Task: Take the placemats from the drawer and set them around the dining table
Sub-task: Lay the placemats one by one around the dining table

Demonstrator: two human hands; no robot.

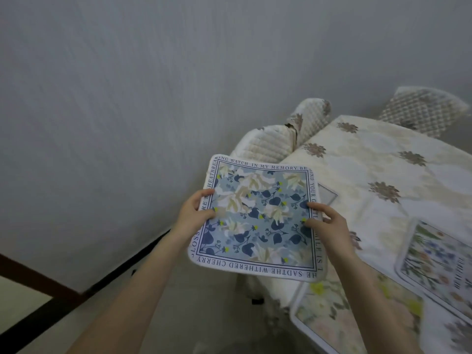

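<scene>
Two hands, my left hand and right hand, pinch opposite edges of the blue floral placemat, keeping it flat above the table corner. Two placemats already lie there; I judge this one bound for a free side.

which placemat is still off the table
The blue floral placemat, held by the left hand and right hand; the other two placemats lie flat on the table.

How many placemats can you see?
3: blue placemat held by both hands, yellow-flowered placemat at the table's near edge, one right of it. There might be another under the held one.
</scene>
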